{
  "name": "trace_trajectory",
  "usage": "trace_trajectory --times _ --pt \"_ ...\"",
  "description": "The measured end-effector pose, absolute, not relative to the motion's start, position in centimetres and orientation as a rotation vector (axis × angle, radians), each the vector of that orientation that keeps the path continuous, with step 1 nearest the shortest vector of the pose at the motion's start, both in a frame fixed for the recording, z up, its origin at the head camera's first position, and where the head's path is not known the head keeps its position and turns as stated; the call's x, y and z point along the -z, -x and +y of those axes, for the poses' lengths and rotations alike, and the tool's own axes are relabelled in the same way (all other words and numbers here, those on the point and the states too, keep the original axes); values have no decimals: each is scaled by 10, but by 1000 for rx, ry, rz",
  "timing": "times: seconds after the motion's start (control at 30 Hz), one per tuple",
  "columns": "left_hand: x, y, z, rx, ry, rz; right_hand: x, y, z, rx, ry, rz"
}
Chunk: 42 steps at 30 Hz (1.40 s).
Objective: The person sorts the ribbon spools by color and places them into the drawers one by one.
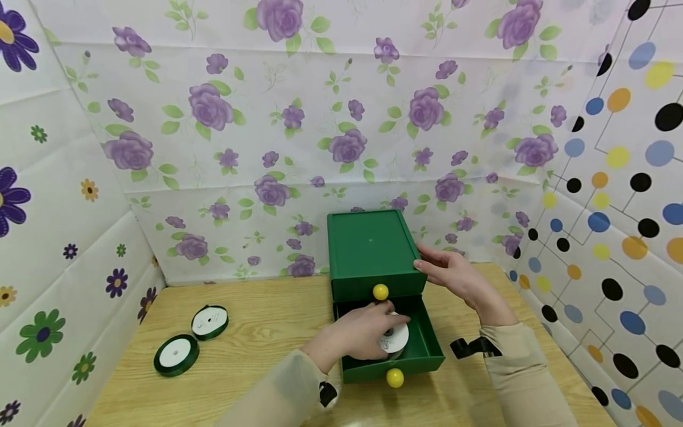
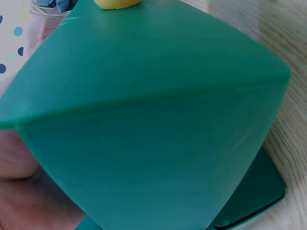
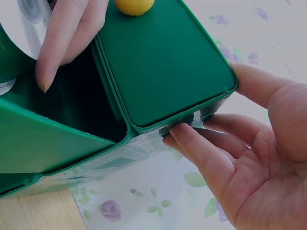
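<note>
A green two-drawer box [image 1: 373,246] stands on the table, its lower drawer [image 1: 429,338] pulled out and the upper one closed. My left hand [image 1: 354,332] reaches into the lower drawer and grips a white-faced ribbon spool [image 1: 396,339]. In the right wrist view, that spool [image 3: 29,24] shows green ribbon and tilts beside the left fingers [image 3: 62,43]. The drawer front [image 2: 144,62] hides most of the left hand [image 2: 38,201] in the left wrist view. My right hand [image 1: 459,279] rests its thumb and fingertips against the box's right side, also seen in the right wrist view.
Two ribbon spools with dark green ribbon, one nearer [image 1: 177,354] and one farther [image 1: 210,322], lie on the wooden table [image 1: 267,320] at the left. Yellow knobs [image 1: 395,378] project from the drawer fronts. Patterned cloth walls [image 1: 299,148] enclose the table.
</note>
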<state>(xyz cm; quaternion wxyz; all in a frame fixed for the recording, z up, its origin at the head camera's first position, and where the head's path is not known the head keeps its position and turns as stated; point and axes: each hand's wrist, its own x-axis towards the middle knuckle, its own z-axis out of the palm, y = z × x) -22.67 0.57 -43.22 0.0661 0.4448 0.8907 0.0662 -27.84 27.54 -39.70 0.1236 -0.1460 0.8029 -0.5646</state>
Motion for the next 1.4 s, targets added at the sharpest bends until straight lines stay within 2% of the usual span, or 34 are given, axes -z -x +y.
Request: trace_trajectory --times 0.43,0.8,1.1,1.27,1.4 --pt "432 225 3 -250 -1326 2670 397 278 275 1650 423 2335" --pt "417 221 -8 -583 -1315 2523 397 279 276 1642 420 2345" --pt "421 197 -14 -1253 -1444 2228 398 277 275 1631 432 2359" --pt "427 176 -17 -1501 -1359 1906 399 278 275 1639 431 2358" --pt "434 161 -19 -1531 -1264 1776 399 278 275 1646 431 2361"
